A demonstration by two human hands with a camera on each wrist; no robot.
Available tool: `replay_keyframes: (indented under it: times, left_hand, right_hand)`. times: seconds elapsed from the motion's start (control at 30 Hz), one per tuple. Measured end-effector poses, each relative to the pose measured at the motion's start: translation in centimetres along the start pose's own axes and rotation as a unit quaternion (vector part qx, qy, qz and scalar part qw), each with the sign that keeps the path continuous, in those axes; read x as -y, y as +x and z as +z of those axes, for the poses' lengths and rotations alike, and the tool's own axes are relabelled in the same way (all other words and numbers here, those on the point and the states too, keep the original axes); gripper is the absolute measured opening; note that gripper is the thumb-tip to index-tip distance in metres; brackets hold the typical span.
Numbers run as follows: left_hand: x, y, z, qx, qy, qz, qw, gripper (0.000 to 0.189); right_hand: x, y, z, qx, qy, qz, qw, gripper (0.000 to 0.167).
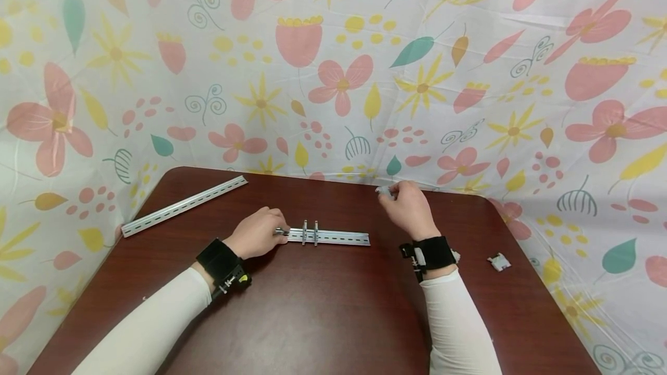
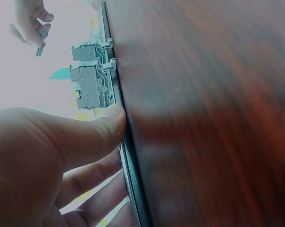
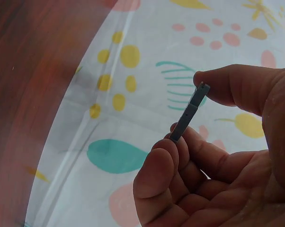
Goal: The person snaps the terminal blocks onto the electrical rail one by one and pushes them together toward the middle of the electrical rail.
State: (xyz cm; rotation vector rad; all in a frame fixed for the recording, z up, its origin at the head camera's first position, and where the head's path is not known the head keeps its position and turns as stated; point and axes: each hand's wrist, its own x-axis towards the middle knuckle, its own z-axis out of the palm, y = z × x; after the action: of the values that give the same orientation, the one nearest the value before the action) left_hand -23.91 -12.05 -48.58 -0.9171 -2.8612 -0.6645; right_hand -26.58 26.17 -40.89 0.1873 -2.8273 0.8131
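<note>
A short slotted DIN rail lies on the brown table, with two grey terminal blocks standing upright across it, a small gap between them. My left hand grips the rail's left end. The left wrist view shows the thumb against the rail's edge, close beside the nearer terminal block. Beyond the rail's right end, my right hand is raised near the table's back edge. It pinches a thin grey terminal block between thumb and fingers, seen edge-on in the right wrist view.
A longer slotted DIN rail lies slanted at the table's back left. Another small terminal block sits to the right of my right wrist. A pale piece is partly hidden behind that wrist. A flowered curtain hangs behind the table.
</note>
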Motion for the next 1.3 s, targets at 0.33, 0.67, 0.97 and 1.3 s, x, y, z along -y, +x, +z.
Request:
replay_keyframes:
  times: [0.33, 0.67, 0.97, 1.3]
  left_hand:
    - [0.1, 0.1, 0.0, -0.003, 0.000, 0.003, 1.0000, 0.016]
    - [0.1, 0.1, 0.1, 0.001, 0.000, -0.001, 1.0000, 0.017]
    - [0.2, 0.2, 0.0, -0.006, 0.000, 0.007, 1.0000, 0.017]
    - [0.3, 0.3, 0.1, -0.005, 0.001, 0.006, 1.0000, 0.017]
  right_hand:
    - [1.3, -0.3, 0.8, 0.019, -0.003, -0.009, 0.9998, 0.040]
    - [2.7, -0.9, 1.7, 0.029, -0.001, -0.031, 0.9991, 0.035]
    - [4.0, -1.3, 2.2, 0.034, 0.004, -0.044, 0.9984, 0.036]
    - [5.0, -1.8, 2.6, 0.036, 0.010, -0.064, 0.9973, 0.033]
